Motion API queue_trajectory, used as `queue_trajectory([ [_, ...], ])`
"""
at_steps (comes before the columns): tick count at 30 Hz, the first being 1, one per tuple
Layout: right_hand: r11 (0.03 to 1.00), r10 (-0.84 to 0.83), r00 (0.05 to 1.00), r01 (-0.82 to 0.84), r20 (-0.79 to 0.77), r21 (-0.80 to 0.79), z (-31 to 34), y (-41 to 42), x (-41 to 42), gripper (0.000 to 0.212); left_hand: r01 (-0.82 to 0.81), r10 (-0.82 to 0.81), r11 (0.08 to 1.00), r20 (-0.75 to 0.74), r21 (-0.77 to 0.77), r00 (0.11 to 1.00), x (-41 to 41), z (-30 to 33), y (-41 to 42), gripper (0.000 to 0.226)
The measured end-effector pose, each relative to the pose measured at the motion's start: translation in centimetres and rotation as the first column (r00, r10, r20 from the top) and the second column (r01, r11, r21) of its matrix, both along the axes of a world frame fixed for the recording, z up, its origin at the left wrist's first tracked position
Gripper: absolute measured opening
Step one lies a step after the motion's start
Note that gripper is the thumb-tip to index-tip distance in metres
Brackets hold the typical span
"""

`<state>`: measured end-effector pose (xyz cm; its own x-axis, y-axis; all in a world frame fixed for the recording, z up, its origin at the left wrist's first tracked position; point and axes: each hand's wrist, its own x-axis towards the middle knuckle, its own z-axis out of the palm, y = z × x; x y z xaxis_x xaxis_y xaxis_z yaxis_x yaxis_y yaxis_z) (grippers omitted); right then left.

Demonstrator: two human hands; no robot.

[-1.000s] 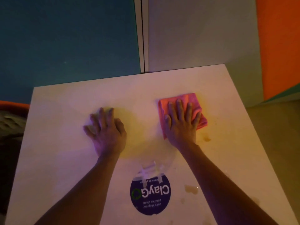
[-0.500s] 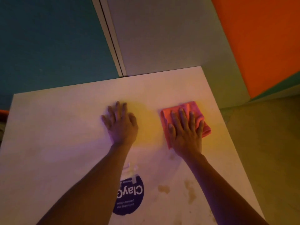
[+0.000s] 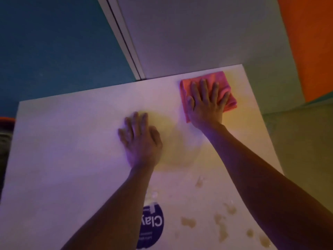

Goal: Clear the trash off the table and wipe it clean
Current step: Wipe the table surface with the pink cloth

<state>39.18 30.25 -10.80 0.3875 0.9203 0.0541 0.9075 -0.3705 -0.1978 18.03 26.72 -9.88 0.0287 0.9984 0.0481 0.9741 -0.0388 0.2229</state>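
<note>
Head view: the right hand (image 3: 205,103) is pressing flat, fingers straight and spread, on a folded pink cloth (image 3: 225,87) lying near the far right corner of the white table (image 3: 63,141), while the left hand (image 3: 141,139) is resting palm-down on the bare tabletop, fingers extended and close together. Brownish spill stains (image 3: 222,226) are lying nearer the viewer, beside a round dark-blue sticker (image 3: 153,226) partly covered by the left forearm; blue, grey and orange wall panels are standing behind the table.

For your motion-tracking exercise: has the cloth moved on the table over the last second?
Yes. The cloth, under the right hand, has slid toward the table's far right corner.
</note>
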Motion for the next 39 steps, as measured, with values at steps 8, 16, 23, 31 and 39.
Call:
queue_trajectory([
  [8, 0.941, 0.303, 0.951, -0.308, 0.055, 0.139, 0.5, -10.3, -4.7, 0.049, 0.014, -0.014, 1.0, -0.012, 0.006, 1.0, -0.8, -0.1, -0.4, 0.055],
  [16, 0.999, 0.009, 0.999, -0.008, 0.041, -0.04, 0.5, -2.5, 3.9, 0.057, 0.012, -0.012, 0.999, -0.01, 0.034, 1.0, -0.5, -0.1, -0.5, 0.053],
  [23, 0.999, 0.031, 1.0, -0.031, -0.002, -0.028, 1.0, 1.3, -2.7, 0.057, 0.004, -0.003, 1.0, -0.032, 0.01, 0.999, -0.5, 0.0, -0.2, 0.056],
  [31, 0.969, 0.248, 0.968, -0.248, 0.042, 0.002, 1.1, 0.3, -3.7, 0.057, -0.001, 0.002, 1.0, -0.031, 0.027, 1.0, -0.5, 0.0, -0.3, 0.056],
  [39, 0.991, 0.135, 0.991, -0.134, 0.018, -0.009, 0.6, 1.3, -0.1, 0.064, 0.016, -0.015, 1.0, -0.035, 0.025, 0.999, -0.7, -0.1, -0.2, 0.056],
])
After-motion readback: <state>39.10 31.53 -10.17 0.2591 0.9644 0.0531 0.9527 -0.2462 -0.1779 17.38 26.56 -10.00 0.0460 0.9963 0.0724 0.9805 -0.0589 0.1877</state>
